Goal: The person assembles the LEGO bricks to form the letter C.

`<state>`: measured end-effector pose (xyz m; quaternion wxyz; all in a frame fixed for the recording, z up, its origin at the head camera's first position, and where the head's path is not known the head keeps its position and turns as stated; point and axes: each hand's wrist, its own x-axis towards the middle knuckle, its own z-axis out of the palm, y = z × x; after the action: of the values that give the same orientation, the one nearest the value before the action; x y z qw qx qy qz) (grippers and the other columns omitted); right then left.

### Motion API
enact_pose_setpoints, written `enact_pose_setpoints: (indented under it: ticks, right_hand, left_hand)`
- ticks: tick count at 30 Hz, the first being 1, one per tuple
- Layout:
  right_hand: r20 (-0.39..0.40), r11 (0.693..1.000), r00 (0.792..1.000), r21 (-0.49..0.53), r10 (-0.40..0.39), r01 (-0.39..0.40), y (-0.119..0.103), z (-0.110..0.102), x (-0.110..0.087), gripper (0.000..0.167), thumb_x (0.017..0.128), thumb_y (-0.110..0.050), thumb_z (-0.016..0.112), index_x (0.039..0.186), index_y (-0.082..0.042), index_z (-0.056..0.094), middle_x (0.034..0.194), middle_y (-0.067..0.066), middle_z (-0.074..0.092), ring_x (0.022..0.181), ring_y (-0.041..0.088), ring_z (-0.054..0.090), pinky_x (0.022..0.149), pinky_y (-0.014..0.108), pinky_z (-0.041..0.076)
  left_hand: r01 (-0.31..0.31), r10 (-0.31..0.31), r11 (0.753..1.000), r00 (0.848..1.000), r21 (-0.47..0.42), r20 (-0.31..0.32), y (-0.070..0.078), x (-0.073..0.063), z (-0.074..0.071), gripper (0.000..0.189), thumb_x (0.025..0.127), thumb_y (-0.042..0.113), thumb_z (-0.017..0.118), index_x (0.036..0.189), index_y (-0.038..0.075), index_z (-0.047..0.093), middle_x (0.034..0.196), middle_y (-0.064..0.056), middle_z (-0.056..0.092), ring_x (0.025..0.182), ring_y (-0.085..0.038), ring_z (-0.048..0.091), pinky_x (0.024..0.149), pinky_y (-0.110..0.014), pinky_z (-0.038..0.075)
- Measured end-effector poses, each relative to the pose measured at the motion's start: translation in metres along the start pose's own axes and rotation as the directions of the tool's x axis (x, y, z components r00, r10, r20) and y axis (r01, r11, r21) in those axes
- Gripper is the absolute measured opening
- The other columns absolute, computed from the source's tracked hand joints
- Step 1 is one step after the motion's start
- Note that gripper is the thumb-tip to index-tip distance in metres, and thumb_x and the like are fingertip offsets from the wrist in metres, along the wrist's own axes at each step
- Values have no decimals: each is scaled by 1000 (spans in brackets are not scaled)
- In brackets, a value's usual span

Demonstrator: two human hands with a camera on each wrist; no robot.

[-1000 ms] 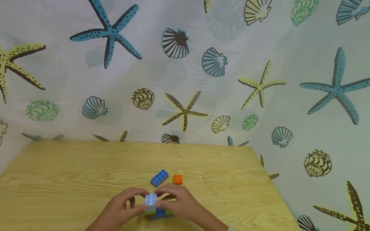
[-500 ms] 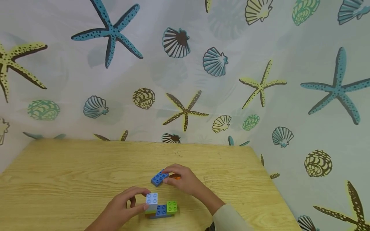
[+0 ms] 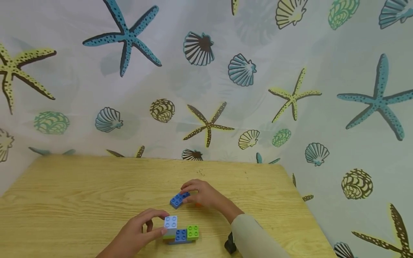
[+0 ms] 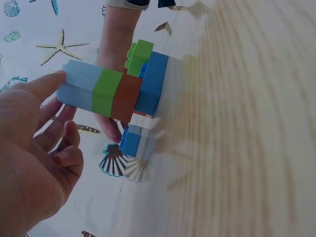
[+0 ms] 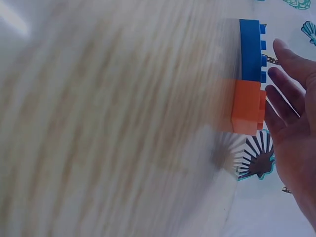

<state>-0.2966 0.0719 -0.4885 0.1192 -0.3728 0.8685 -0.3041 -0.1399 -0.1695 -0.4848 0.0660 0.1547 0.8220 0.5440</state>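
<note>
My left hand (image 3: 133,231) pinches the light blue brick (image 3: 170,223) on top of a stack between thumb and forefinger. In the left wrist view, a green brick (image 4: 106,91) and a brownish-orange brick (image 4: 126,98) sit below the light blue ones. A long blue brick (image 3: 181,235) forms the base, with a lime green brick (image 3: 193,232) on its right end. My right hand (image 3: 204,194) hovers with loosely bent fingers over a loose blue brick (image 3: 176,201). Beneath that hand an orange brick (image 5: 246,106) is mostly hidden in the head view; the right wrist view shows both loose bricks apart from the fingers.
The bricks are on a pale wooden table (image 3: 96,186). A cloth with starfish and shells (image 3: 206,71) hangs behind it and along the right side. A small black object (image 3: 230,245) shows beside the right sleeve (image 3: 255,234).
My right hand has left the stack and moved forward over the loose blue and orange bricks, uncovering the lime green brick. My left hand has kept its hold on the stack.
</note>
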Motion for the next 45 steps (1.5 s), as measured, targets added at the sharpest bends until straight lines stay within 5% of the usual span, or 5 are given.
enact_pose_setpoints:
  ticks: [25,35,45]
  right_hand:
    - [15,997,1000,81,18,-19,12,13,17,15,91,-15,76,105,-21,77,120,-9,68,111,2,60,100,23,47]
    - [10,995,1000,101,17,-18,10,6,9,16,94,-22,73,110,-23,76,117,-11,67,105,0,60,96,23,49]
    - [-13,991,1000,132,7,-5,-1,-3,-6,22,97,-24,69,118,-19,75,128,-4,68,116,7,61,102,25,48]
  left_hand:
    - [16,-16,1000,1000,-27,3,0,0,0,40,96,33,69,130,12,63,131,-11,60,75,-9,50,63,-28,43]
    - [47,-47,999,999,9,-15,1,0,1,43,95,37,71,129,12,64,130,-10,61,77,-10,51,62,-27,43]
    - [92,-92,996,995,-11,-25,-1,1,2,46,93,39,72,130,13,65,128,-8,63,77,-11,51,60,-27,42]
